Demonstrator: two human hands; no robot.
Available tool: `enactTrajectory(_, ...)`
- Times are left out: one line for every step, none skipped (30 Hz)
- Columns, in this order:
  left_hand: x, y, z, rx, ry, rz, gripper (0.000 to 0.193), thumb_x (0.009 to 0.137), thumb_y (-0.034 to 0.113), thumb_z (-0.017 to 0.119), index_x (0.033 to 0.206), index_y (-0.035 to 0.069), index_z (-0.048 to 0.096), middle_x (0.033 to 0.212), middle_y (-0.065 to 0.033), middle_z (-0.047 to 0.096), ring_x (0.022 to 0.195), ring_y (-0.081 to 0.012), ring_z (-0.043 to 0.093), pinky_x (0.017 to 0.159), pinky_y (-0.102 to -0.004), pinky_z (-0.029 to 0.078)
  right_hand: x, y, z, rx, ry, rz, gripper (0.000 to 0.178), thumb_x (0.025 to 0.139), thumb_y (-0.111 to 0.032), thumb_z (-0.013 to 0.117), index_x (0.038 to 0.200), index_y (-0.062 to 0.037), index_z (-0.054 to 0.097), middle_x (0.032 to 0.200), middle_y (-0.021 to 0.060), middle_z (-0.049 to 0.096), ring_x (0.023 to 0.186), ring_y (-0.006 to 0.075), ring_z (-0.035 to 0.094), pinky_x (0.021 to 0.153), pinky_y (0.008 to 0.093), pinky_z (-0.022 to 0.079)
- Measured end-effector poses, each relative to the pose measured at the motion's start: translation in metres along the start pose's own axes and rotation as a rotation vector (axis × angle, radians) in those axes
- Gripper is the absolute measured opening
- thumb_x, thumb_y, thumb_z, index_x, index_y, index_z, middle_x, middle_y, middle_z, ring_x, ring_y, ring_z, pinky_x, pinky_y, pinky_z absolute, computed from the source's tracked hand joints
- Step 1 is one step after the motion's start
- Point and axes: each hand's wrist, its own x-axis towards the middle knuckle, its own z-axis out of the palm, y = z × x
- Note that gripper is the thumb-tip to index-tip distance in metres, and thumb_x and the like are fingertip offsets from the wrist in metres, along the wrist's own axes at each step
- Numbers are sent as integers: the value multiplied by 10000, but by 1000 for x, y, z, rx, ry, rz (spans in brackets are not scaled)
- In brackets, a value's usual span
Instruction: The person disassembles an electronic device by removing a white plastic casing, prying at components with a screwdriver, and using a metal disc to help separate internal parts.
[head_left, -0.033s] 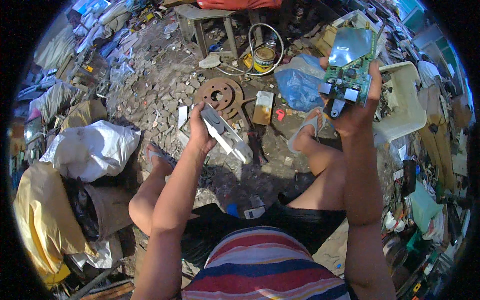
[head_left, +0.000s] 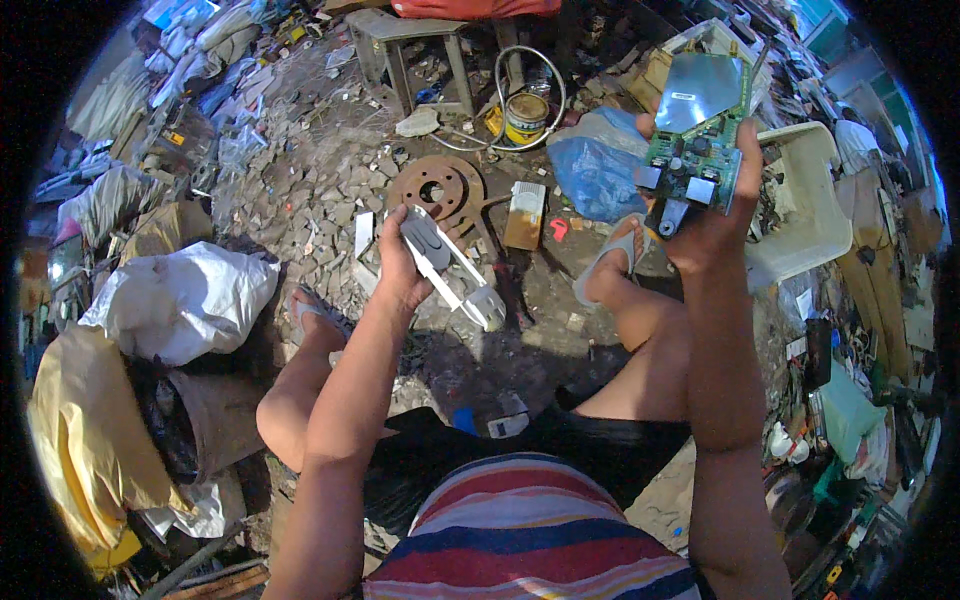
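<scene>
My left hand [head_left: 405, 270] is closed round one end of a long white plastic casing [head_left: 465, 300]. The casing has a grey inner face and an open frame, and slants down to the right above the ground. In my right hand [head_left: 715, 235], raised at the right, is a green circuit board [head_left: 690, 160]. A shiny metal shield [head_left: 700, 90] covers its far part, and silver connector sockets sit along its near edge. Below the board a dark piece with a rounded pale metal end [head_left: 673, 212] sticks out by my palm; its kind is unclear.
A rusty brake disc [head_left: 465, 190] lies on the rubble ahead, beside a small brown-and-white box [head_left: 525, 218]. Blue plastic bag [head_left: 600, 165] and cream bin [head_left: 810, 230] are at right. Stool [head_left: 400, 40] and paint can [head_left: 525, 118] stand farther off; white sack [head_left: 190, 300] is left.
The white casing has turned slightly in my left hand, so its grey inner face and frame opening show more. My right hand and the circuit board have barely moved.
</scene>
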Motion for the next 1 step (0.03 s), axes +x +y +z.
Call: enactTrajectory(2, -2, 1, 1, 0, -4, 506, 838, 506, 506, 1122, 87, 521, 931, -95, 596, 863, -299, 602, 790, -487, 497, 1, -1, -3, 0, 4, 0, 647, 922, -559, 319, 1214, -16, 515, 1019, 184, 645, 798, 235, 654, 592, 350, 568)
